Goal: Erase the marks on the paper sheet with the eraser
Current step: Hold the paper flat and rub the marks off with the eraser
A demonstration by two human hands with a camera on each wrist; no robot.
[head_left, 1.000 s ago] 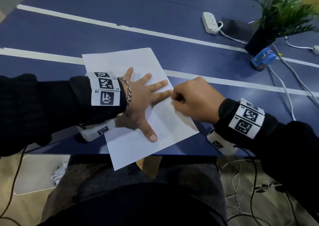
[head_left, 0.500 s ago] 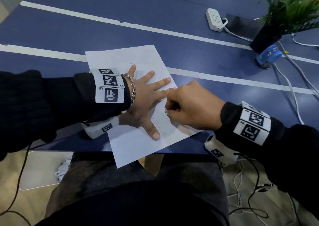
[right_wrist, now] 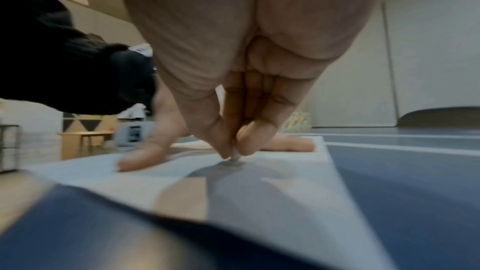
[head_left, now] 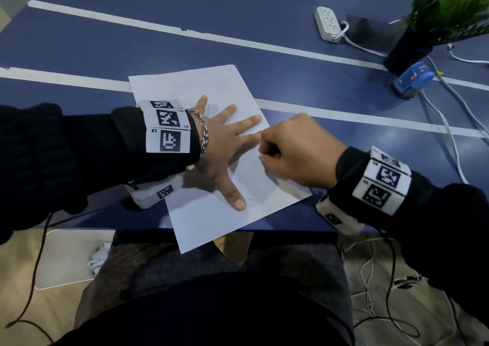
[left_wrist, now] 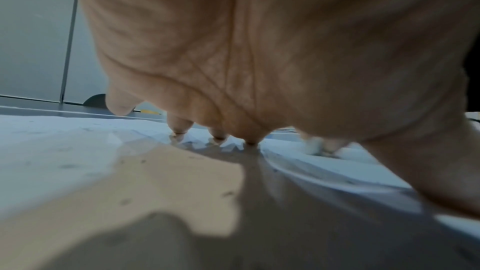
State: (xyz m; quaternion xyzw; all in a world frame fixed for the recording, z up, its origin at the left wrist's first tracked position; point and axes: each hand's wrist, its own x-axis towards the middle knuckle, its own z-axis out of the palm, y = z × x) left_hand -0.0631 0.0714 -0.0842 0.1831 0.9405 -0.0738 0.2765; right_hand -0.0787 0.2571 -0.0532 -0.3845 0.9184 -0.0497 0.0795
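A white paper sheet [head_left: 195,86] lies skewed on the blue table, its near corner hanging over the front edge. My left hand [head_left: 225,144] lies flat on it with fingers spread, pressing it down. My right hand [head_left: 296,152] is curled into a fist at the sheet's right side. In the right wrist view its thumb and fingers pinch a small pale eraser [right_wrist: 235,156] whose tip touches the paper [right_wrist: 285,192]. A short faint pencil mark [head_left: 250,199] shows beside my left thumb. In the left wrist view my left palm [left_wrist: 259,48] arches over the paper [left_wrist: 52,147].
A white power strip [head_left: 327,22] with cables, a potted plant [head_left: 423,28] and a blue tape dispenser [head_left: 412,78] stand at the table's far right. White tape lines [head_left: 132,25] cross the tabletop. Cables [head_left: 370,279] trail over the floor below.
My right hand has shifted slightly left along the sheet, closer to my left fingertips, still holding the eraser on the paper. My left hand stays flat on the sheet.
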